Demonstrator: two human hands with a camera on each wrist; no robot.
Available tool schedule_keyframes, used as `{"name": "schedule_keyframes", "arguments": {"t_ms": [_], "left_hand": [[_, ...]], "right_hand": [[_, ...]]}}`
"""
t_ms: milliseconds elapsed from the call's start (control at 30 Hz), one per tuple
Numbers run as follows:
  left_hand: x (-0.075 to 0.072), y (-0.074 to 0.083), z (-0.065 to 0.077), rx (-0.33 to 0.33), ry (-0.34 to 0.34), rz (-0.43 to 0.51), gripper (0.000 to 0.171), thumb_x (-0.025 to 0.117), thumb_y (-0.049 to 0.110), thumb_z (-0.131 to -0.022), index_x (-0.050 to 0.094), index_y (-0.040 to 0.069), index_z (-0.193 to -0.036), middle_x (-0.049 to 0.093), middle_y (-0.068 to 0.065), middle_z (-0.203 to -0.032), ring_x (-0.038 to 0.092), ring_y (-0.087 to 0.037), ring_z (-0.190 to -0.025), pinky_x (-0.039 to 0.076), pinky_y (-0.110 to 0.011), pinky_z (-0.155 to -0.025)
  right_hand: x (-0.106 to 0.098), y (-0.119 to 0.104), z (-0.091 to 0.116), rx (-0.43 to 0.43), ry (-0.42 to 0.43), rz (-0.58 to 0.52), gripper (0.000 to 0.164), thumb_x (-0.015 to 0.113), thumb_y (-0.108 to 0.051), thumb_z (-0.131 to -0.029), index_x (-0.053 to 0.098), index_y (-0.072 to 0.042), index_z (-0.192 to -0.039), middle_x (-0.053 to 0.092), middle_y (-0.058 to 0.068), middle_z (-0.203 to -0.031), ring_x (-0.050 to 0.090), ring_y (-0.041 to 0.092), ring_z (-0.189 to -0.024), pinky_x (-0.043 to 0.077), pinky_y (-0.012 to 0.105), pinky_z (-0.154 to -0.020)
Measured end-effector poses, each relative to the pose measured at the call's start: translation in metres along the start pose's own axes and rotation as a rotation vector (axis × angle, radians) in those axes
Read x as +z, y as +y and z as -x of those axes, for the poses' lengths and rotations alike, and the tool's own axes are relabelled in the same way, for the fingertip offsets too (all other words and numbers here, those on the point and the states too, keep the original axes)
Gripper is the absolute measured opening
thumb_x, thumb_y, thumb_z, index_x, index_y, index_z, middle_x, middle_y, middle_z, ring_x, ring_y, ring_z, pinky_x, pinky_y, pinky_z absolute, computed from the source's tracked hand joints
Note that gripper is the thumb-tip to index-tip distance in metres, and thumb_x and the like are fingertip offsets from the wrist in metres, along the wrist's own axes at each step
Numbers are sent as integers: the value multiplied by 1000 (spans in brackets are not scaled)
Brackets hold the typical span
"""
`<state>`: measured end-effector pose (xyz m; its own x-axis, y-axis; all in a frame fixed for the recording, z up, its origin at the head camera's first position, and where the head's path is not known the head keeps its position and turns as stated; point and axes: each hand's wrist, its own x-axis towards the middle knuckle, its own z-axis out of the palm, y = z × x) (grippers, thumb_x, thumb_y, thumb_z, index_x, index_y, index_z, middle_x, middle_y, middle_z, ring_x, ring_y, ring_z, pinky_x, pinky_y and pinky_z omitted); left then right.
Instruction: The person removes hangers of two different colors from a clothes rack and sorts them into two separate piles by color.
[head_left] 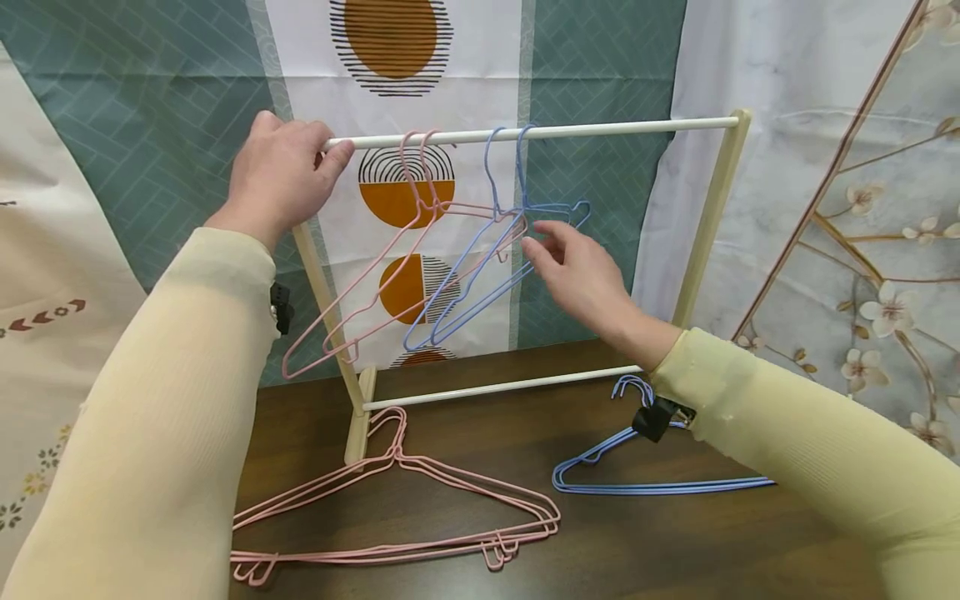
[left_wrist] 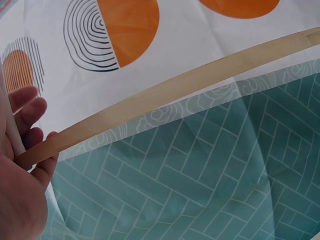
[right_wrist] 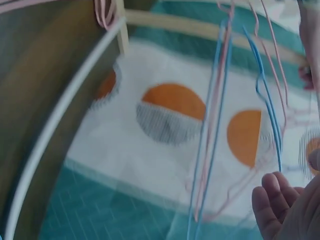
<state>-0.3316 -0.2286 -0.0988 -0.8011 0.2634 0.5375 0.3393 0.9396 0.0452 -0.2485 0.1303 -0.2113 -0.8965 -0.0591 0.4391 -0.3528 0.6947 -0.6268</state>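
Observation:
My left hand (head_left: 288, 171) grips the upper left corner of a small rack, where the white top rail (head_left: 637, 127) meets the wooden post (left_wrist: 150, 97). Two pink wire hangers (head_left: 405, 162) hang by their hooks on the left half of that rail. To their right hang two blue wire hangers (head_left: 519, 167), slanting across the pink ones in the head view. My right hand (head_left: 588, 275) is beside the blue pair, its fingers loosely bent and the fingertips right at their near arms. In the right wrist view, the fingertips (right_wrist: 272, 182) are just below a blue wire.
Several pink hangers (head_left: 395, 450) lie stacked on the brown table (head_left: 600, 550) at front left. More blue hangers (head_left: 660, 488) lie at right, partly behind my right forearm. A white lower rail (head_left: 502, 386) joins the rack's posts. Patterned cloth (head_left: 600, 67) hangs behind.

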Motion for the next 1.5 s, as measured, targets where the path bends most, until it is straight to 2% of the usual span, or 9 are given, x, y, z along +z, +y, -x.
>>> {"name": "schedule_keyframes", "arguments": {"t_ms": [167, 300, 600, 833, 1133, 1367, 1500], "left_hand": [[2, -1, -1, 1, 1, 7, 55, 36, 50, -119, 62, 3, -111, 62, -20, -101, 40, -45, -120, 38, -53, -82], [2, -1, -1, 0, -2, 8, 56, 36, 51, -119, 62, 2, -112, 62, -20, -102, 40, -44, -120, 38, -53, -82], [2, -2, 0, -6, 5, 4, 56, 36, 51, -119, 64, 2, -116, 62, -21, -105, 40, -45, -121, 38, -54, -83], [4, -1, 0, -2, 4, 8, 56, 36, 51, -119, 64, 2, -115, 62, -20, -102, 40, -44, -119, 39, -53, -82], [5, 0, 0, -8, 4, 14, 56, 35, 51, -119, 64, 3, -115, 63, -19, -102, 40, -44, -120, 39, -54, -83], [4, 0, 1, -3, 10, 2, 55, 36, 50, -119, 63, 3, -112, 62, -20, -101, 40, -44, -118, 38, -53, -82], [3, 0, 1, -1, 13, -2, 55, 36, 50, -119, 63, 2, -113, 62, -20, -101, 40, -44, -119, 38, -53, -82]], "right_hand": [[-9, 6, -27, 34, 45, 52, 62, 53, -48, -116, 49, -12, -166, 69, 10, -147, 62, 30, -136, 49, 54, -109], [-12, 6, -45, 65, 64, 83, 64, 53, -51, -115, 48, -13, -166, 68, 11, -149, 62, 30, -138, 48, 54, -111], [-10, -3, -69, 82, 46, 164, 64, 52, -55, -114, 54, -13, -162, 70, 10, -142, 67, 30, -124, 52, 51, -104], [-2, -3, -76, 92, 44, 193, 58, 54, -54, -113, 62, -13, -152, 72, 10, -133, 67, 29, -111, 53, 49, -94], [4, -5, -81, 100, 68, 209, 48, 55, -50, -114, 75, -11, -135, 75, 6, -123, 66, 26, -109, 51, 47, -92], [0, -9, -81, 78, 100, 202, 44, 54, -49, -115, 78, -13, -124, 77, 3, -107, 65, 24, -98, 47, 40, -82], [-10, -13, -79, 69, 111, 182, 43, 54, -49, -116, 77, -14, -125, 80, 2, -108, 66, 23, -99, 45, 38, -82]]}}
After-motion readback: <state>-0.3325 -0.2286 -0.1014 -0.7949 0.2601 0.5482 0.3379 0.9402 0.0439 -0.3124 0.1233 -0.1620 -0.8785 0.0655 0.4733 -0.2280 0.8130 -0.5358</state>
